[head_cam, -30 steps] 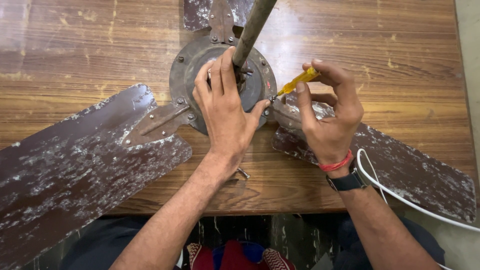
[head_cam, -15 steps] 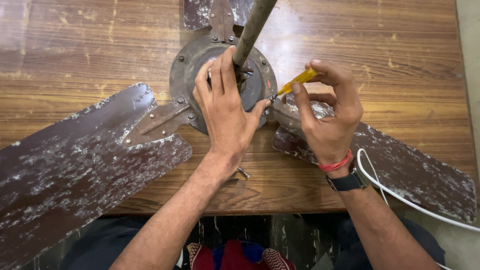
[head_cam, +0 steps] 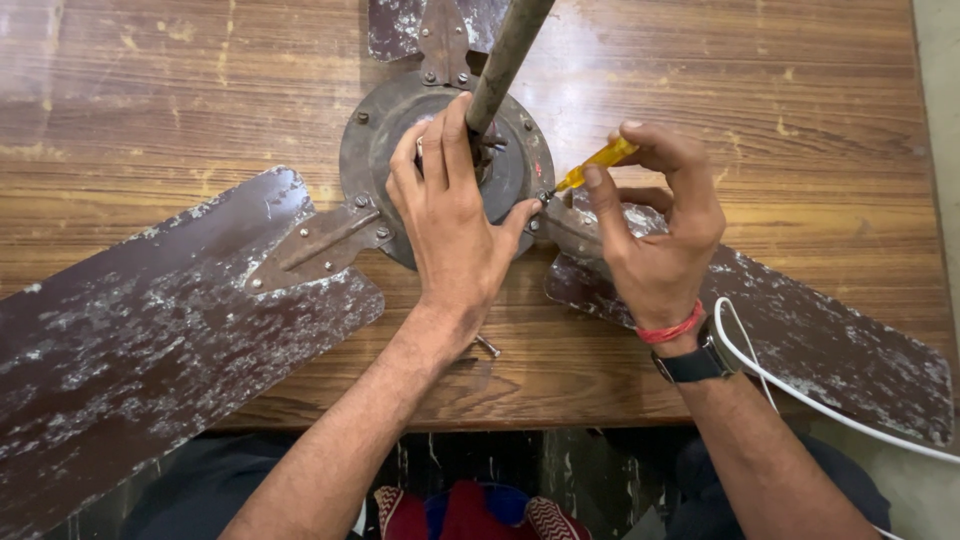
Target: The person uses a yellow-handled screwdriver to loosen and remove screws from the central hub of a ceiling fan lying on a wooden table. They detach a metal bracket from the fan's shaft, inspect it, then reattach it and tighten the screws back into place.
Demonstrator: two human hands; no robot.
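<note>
An old brown ceiling fan lies on a wooden table, with its round motor housing near the top middle and its metal rod rising toward me. My left hand lies flat on the housing, fingers by the rod's base. A small yellow-handled screwdriver is pinched in my right hand, its tip on a screw at the housing's right rim where a blade bracket joins. The left blade and right blade are flaking and spotted.
A loose screw lies on the table just below my left wrist. A white cable curves over the right blade past my right wrist, which wears a dark watch and a red band. A third blade points away at the top.
Almost nothing has moved; my right hand's fingers shifted slightly on the screwdriver while the left hand stayed on the housing.
</note>
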